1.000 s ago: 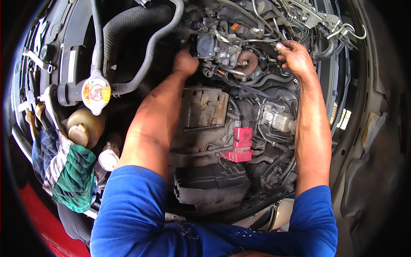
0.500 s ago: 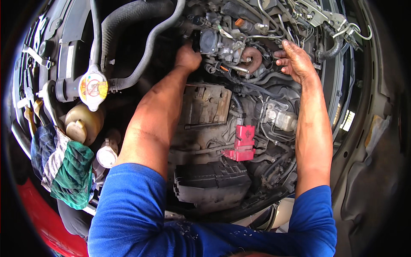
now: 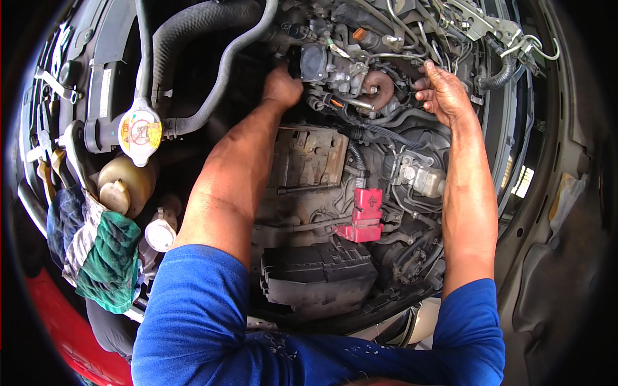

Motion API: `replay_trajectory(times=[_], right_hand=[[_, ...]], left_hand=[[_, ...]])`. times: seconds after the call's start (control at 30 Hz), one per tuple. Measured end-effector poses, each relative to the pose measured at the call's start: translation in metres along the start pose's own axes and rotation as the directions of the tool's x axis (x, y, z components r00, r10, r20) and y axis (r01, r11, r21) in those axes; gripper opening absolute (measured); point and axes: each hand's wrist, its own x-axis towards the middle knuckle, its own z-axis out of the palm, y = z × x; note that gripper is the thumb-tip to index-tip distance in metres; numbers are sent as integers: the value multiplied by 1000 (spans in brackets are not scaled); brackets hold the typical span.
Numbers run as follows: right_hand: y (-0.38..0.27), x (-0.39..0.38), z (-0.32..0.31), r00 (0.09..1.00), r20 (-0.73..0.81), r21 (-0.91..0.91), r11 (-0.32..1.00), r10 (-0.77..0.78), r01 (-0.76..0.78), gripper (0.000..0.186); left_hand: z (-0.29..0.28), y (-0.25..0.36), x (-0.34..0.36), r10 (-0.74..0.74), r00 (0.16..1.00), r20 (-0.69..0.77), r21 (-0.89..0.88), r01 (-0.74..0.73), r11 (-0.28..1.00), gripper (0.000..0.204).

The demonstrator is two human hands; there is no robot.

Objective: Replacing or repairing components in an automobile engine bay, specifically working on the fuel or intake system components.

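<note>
Deep in the engine bay, my left hand reaches in beside a round grey metal housing on the engine. Its fingers go down into the dark gap, so what they touch is hidden. My right hand is raised at the right side of the engine, near thin metal pipes and a rusty curved pipe. Its fingers are bent a little and apart, with nothing visible in them.
Black radiator hoses and a radiator cap lie to the left. A folded cloth hangs at the front edge. Between my arms are a bare metal tray, a red terminal cover and a black box.
My right forearm has shifted very slightly to the left, and its fingers have moved a little. My left hand stays in the same place.
</note>
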Motion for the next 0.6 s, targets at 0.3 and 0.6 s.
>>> replay_trajectory(times=[0.3, 0.6], right_hand=[[1, -3, 6, 999, -29, -63, 998, -27, 25, 55], [0, -5, 9, 999, -13, -44, 998, -40, 40, 50]], left_hand=[[2, 1, 3, -80, 995, -63, -110, 73, 991, 38], [18, -16, 10, 28, 977, -213, -79, -45, 996, 45]])
